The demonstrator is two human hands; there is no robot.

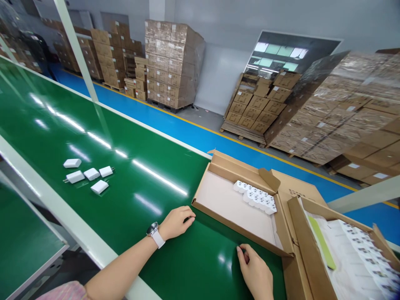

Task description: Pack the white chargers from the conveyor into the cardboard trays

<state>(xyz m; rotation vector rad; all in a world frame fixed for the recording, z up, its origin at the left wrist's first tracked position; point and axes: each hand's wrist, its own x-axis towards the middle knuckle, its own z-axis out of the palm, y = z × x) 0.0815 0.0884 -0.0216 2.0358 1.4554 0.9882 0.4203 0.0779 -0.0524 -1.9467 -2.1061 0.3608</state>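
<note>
My left hand (177, 222), with a watch (153, 229) on its wrist, hovers over or rests on the green belt by the near left corner of an open cardboard box (240, 231). Its fingers are loosely bent, a gap shows at the thumb, and nothing is visible in it. Lower right, my right hand (255, 273) is near the same box's front edge, loosely curled and seemingly holding nothing. Inside that box, short rows of white chargers (256, 197) stand at the far right end, prongs up. Farther left, several loose white chargers (91, 174) lie on the belt.
Right of the open box, another carton (300, 241) holds many white chargers (362, 254) and a yellow-green strip (321, 243). A white rail (56, 200) runs along the belt (125, 216). Stacked cartons (170, 62) stand beyond the blue floor lane (125, 110).
</note>
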